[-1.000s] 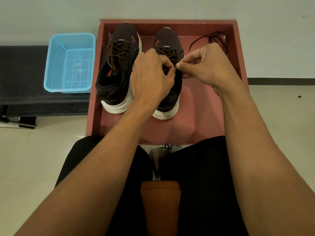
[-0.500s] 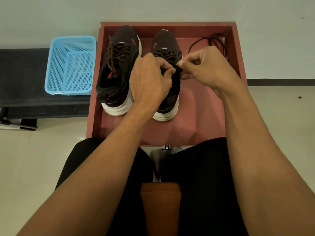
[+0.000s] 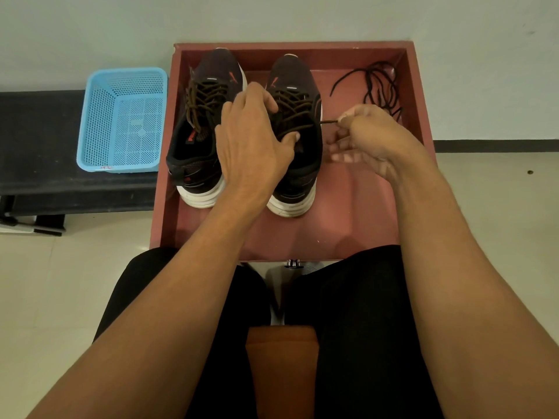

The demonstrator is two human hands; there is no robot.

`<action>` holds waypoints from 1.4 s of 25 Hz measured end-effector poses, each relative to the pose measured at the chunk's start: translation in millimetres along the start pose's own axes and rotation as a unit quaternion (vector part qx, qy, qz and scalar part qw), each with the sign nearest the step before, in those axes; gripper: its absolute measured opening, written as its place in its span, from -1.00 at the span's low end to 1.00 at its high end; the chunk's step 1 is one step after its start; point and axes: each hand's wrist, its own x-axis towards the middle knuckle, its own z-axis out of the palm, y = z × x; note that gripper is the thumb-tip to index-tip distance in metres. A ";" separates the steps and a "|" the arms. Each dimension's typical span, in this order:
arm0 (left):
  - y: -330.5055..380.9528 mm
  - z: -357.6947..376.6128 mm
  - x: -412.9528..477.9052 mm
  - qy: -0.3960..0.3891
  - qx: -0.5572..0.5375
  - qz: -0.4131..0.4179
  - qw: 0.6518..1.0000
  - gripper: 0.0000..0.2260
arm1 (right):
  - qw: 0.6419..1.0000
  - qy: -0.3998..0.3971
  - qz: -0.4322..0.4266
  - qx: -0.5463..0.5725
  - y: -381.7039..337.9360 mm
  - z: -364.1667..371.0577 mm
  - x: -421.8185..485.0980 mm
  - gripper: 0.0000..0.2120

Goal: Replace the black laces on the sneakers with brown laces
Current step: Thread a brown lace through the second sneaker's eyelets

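Note:
Two dark sneakers with white soles stand side by side in a red tray (image 3: 408,95). The left sneaker (image 3: 205,116) carries brown laces. On the right sneaker (image 3: 298,116) lies my left hand (image 3: 251,143), thumb at the tongue and fingers curled round the shoe's inner side. My right hand (image 3: 366,137) is just right of that shoe and pinches the end of a brown lace (image 3: 328,121), drawn taut out of an upper eyelet. Loose black laces (image 3: 378,89) lie in the tray's far right corner.
A light blue perforated basket (image 3: 121,119) sits on a dark bench (image 3: 39,152) left of the tray. The tray rests against a pale wall. My legs in black trousers and an orange seat edge (image 3: 281,367) are below.
My right hand moved right, away from the shoe, drawing the brown lace end out sideways. My left hand shifted from pinching at the eyelets to holding the shoe.

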 end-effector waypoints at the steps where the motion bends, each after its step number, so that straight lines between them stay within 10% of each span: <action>1: -0.2 -0.8 -0.5 -0.013 -0.010 -0.007 1.000 -0.50 | 0.999 0.026 0.022 -0.027 3.8 -4.1 2.8 -0.75; 6: -2.5 -4.6 0.1 -0.067 -0.045 -0.053 0.995 -0.47 | 0.964 0.069 0.027 -0.254 11.0 -12.3 6.1 -0.82; 13: -15.1 -16.6 2.1 -0.069 -0.067 -0.091 0.991 -0.50 | 0.927 0.049 -0.257 -0.268 -10.7 -4.2 -6.7 -0.84; 28: -9.0 -18.2 -7.5 -0.136 0.009 -0.117 0.984 -0.52 | 0.927 0.047 -0.006 -0.372 12.3 -19.5 11.4 -0.86; 35: -13.0 -17.7 -2.5 -0.099 -0.033 -0.060 0.993 -0.81 | 0.945 -0.008 -0.223 -0.238 -5.5 -8.7 -7.1 -0.79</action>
